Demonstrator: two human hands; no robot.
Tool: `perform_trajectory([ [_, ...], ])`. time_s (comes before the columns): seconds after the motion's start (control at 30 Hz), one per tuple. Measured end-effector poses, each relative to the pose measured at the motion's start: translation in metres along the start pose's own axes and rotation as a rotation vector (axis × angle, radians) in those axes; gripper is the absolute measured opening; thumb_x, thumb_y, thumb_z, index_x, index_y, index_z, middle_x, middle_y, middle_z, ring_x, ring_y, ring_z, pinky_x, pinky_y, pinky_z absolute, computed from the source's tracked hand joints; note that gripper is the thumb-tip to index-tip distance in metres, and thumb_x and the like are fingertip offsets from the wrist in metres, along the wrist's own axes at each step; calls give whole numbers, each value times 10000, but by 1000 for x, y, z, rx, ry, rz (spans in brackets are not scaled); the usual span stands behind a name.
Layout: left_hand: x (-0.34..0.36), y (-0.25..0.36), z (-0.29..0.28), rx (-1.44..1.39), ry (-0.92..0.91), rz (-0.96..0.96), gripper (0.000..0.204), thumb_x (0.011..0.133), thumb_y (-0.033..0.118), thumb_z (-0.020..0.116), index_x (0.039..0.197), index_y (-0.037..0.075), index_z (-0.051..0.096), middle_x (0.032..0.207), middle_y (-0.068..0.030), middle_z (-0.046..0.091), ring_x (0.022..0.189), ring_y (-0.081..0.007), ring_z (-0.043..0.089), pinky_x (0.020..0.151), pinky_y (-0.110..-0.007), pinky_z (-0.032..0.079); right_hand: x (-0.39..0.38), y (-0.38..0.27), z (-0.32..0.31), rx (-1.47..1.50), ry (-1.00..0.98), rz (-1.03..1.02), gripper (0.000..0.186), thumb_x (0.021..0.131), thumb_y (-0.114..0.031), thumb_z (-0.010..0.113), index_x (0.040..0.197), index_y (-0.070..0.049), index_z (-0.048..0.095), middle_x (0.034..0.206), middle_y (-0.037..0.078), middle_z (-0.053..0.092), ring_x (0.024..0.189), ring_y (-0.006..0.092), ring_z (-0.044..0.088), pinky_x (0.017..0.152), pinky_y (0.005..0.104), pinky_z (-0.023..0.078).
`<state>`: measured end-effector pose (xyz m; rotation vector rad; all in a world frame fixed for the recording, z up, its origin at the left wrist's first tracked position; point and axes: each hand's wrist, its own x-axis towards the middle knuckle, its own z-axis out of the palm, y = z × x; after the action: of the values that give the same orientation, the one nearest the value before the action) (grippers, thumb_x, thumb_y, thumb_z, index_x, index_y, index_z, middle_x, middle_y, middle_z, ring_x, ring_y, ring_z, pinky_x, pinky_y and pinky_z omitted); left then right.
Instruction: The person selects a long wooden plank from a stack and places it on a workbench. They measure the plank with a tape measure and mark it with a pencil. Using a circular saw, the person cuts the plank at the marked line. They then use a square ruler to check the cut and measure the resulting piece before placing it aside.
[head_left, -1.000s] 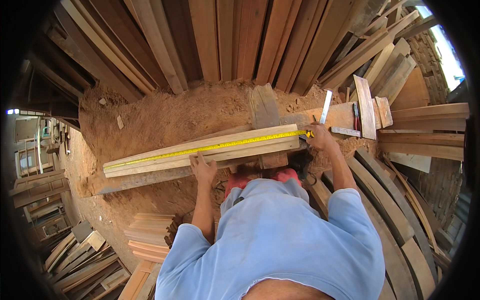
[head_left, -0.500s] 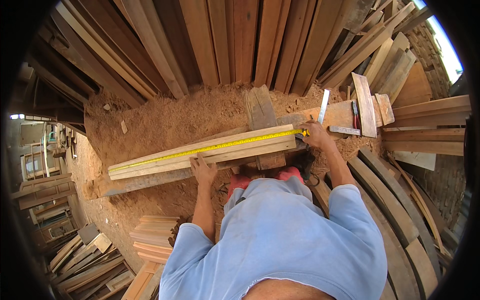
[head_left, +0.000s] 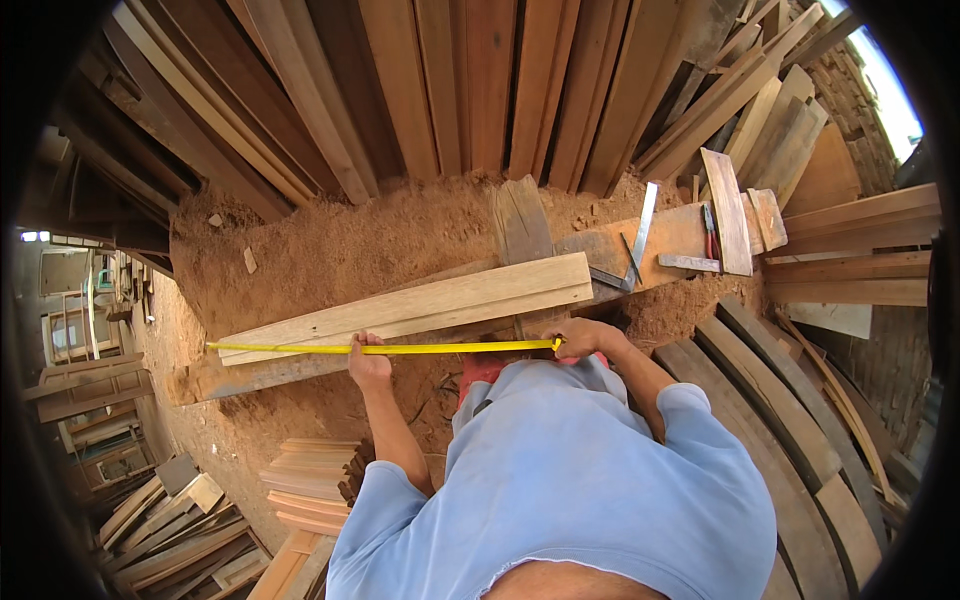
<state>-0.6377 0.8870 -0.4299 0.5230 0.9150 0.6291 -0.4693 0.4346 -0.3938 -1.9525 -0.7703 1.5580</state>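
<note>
Stretching yellow tape measure (head_left: 400, 348) along pale plank (head_left: 420, 305), I kept left hand (head_left: 368, 362) pinching tape mid-span, right hand (head_left: 575, 338) gripping its case end. Tape hook sat at plank's left end; no mark seen. Steel square (head_left: 640, 235) lay untouched right.

Planks (head_left: 470, 90) lean upright at 12 o'clock behind sawdust mound (head_left: 350, 240). Steel square (head_left: 640, 235) and red-handled tool (head_left: 711, 232) on bench (head_left: 680, 228), 2 o'clock. Stacked offcuts (head_left: 305, 485) at 7 o'clock.
</note>
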Motion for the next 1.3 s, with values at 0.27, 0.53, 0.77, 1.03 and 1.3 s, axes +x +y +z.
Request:
perform_trajectory([
  [0.27, -88, -111, 98, 1411, -498, -37, 513, 921, 333, 723, 1287, 6, 576, 1174, -182, 674, 1081, -325, 653, 915, -489, 526, -18, 38, -11, 417, 251, -66, 435, 832, -161, 740, 1241, -33, 664, 1016, 76, 705, 909, 170, 644, 831, 332, 532],
  [0.53, -107, -167, 162, 2297, -993, 624, 1192, 682, 447, 879, 1612, 123, 208, 1626, -287, 173, 1486, -474, 185, 1212, -629, 108, -91, 121, -106, 473, 1055, 483, 591, 852, -220, 763, 1350, 39, 577, 1220, 277, 676, 1088, 309, 682, 905, 385, 546],
  [0.77, -86, -191, 147, 2418, -1044, 624, 1245, 649, 389, 884, 1627, 149, 152, 1622, -320, 117, 1485, -517, 119, 1169, -709, 92, -77, 226, -164, 176, 1332, 770, 588, 862, -310, 753, 1322, 16, 587, 1284, 289, 639, 1220, 441, 602, 1040, 492, 475],
  [1.03, -81, -191, 143, 2440, -1090, 615, 1294, 639, 372, 878, 1635, 147, 83, 1607, -345, 99, 1465, -546, 117, 1147, -710, 94, -81, 218, -157, 201, 1353, 838, 646, 889, -359, 681, 1444, -85, 496, 1422, 292, 518, 1309, 465, 510, 1095, 511, 422],
  [1.3, -83, -194, 154, 2527, -1069, 516, 1268, 678, 427, 856, 1630, 141, 71, 1611, -346, 78, 1480, -538, 79, 1160, -711, 46, -111, 294, -116, 710, 1757, 1248, 763, 891, -476, 705, 1475, -64, 439, 1404, 273, 517, 1304, 442, 500, 1109, 538, 381],
])
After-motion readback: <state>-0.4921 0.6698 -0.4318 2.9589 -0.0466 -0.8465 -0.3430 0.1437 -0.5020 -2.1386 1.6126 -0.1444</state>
